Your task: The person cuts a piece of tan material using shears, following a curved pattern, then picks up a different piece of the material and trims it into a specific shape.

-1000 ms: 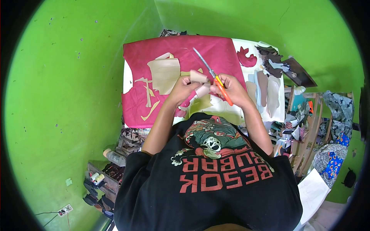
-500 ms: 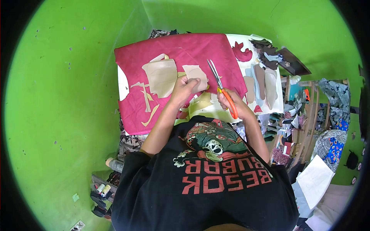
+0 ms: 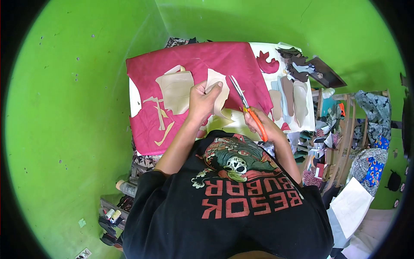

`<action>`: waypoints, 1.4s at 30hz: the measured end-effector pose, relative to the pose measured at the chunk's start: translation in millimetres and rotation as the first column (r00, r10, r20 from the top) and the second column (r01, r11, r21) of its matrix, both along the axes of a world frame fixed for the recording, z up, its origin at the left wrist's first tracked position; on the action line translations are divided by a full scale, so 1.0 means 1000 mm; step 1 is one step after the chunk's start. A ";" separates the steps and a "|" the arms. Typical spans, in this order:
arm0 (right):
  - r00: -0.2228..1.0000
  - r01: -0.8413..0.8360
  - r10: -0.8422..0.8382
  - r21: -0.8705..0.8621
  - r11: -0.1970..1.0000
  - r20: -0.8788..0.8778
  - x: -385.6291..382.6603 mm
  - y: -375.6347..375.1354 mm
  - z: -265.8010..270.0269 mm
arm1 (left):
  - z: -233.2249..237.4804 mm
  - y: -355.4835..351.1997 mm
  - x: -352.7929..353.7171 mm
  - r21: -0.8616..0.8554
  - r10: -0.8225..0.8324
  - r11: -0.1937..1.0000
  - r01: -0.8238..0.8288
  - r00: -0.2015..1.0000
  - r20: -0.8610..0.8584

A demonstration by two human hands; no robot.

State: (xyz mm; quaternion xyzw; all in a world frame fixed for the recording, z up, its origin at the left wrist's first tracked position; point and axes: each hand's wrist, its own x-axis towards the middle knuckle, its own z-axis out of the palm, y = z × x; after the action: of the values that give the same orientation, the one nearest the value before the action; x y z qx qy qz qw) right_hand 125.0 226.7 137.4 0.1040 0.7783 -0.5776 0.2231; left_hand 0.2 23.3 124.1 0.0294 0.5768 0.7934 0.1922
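Note:
My left hand (image 3: pixel 204 99) pinches a beige piece of leather-like sheet (image 3: pixel 220 96) between thumb and fingers, above the red sheet (image 3: pixel 198 60). In my right hand (image 3: pixel 263 124) is a pair of scissors (image 3: pixel 243 100) with orange handles. Its blades point up and to the left, nearly together, and stand apart from the beige piece on its right side. A larger beige piece (image 3: pixel 176 93) lies on the red sheet to the left of my left hand. Thin offcuts (image 3: pixel 161 113) are scattered beside it.
Several sole-shaped pieces (image 3: pixel 289 96) lie on the white tabletop's right side, below a dark pile of pieces (image 3: pixel 293 58) and a dark tray (image 3: pixel 323 73). A yellowish sheet (image 3: pixel 233 123) sits near my body. Right of the table stands a cluttered wooden rack (image 3: pixel 340 138).
The beige piece has turned in my left hand and now hangs more edge-on, its lower end curling down. The scissors have drawn slightly down, and the view has shifted a little.

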 end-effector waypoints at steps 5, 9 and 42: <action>0.998 -0.066 0.066 0.022 0.998 0.014 -0.002 -0.004 0.012 | 0.006 0.006 0.002 -0.009 -0.031 0.999 0.031 1.000 -0.005; 0.998 -0.052 0.051 -0.091 0.994 -0.021 -0.006 -0.003 0.012 | 0.006 0.011 0.007 -0.022 -0.053 0.998 0.052 0.997 -0.046; 0.999 -0.026 0.032 -0.157 0.987 0.041 -0.006 0.007 0.012 | 0.011 0.008 -0.001 -0.066 -0.268 0.961 0.269 0.963 0.027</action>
State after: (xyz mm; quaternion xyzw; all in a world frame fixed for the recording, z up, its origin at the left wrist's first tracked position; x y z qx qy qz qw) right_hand 118.8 233.2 149.6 0.0874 0.7270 -0.6312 0.2557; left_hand -0.8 31.7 135.3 0.0935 0.5929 0.7398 0.3041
